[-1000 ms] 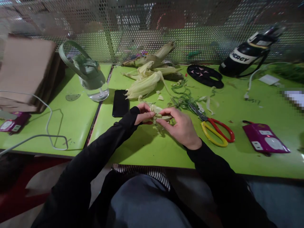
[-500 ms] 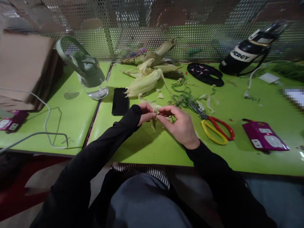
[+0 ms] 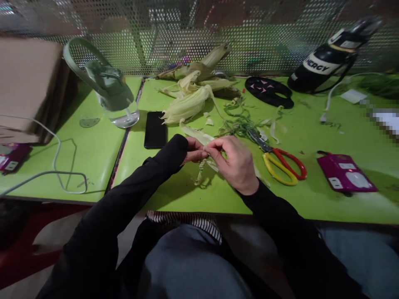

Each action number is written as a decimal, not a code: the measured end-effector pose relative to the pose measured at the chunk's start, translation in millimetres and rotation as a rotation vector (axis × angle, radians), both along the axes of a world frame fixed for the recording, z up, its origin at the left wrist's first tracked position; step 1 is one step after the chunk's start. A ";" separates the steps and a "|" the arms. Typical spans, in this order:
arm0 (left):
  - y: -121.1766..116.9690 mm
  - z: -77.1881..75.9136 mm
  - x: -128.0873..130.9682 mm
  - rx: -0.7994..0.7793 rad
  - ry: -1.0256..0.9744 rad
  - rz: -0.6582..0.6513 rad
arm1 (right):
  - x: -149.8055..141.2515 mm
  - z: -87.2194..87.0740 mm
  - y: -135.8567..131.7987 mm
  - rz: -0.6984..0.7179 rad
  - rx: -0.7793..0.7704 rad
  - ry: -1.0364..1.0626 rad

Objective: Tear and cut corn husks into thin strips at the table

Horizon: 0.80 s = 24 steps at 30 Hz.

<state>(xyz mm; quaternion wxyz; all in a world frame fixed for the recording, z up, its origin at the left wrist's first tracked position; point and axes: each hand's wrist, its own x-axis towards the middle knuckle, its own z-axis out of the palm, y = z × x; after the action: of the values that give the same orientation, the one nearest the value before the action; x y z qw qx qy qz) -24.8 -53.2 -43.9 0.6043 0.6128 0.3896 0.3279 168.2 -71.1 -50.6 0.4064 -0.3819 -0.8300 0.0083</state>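
Observation:
My left hand (image 3: 195, 150) and my right hand (image 3: 233, 162) meet above the table, fingertips pinched together on a braid of corn husk (image 3: 201, 169). Its narrow plaited end dangles below the fingers, while a pale loose husk strip (image 3: 197, 133) stretches out beyond them. The strands right between my fingertips are too small to make out. Beyond my hands lies a pile of corn husks (image 3: 188, 106). Green twisted strands (image 3: 238, 122) are heaped past my right hand. Scissors with one red and one yellow handle (image 3: 282, 165) lie to its right.
A black phone (image 3: 155, 129) and a green-lidded water bottle (image 3: 115, 97) are on the left, near brown cardboard (image 3: 28, 83). At the back stand a black palette-shaped object (image 3: 268, 92) and a black bottle (image 3: 321, 66). A purple power socket (image 3: 347, 173) sits at right. A perforated screen (image 3: 149, 37) borders the table.
The braided end below my fingers now shows more plainly, and a pale husk strip stretches farther out. My right hand has turned slightly inward. The whole view has shifted a little.

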 end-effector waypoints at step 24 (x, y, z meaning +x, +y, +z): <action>-12.2 7.9 7.1 -0.087 -0.138 0.199 | 1.7 4.9 2.1 0.209 -0.377 0.239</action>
<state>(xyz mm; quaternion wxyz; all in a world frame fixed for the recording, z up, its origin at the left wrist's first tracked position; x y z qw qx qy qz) -17.7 -65.4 -36.0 0.6203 0.5203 0.4199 0.4101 169.9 -69.1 -45.7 0.4204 -0.3594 -0.7947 0.2500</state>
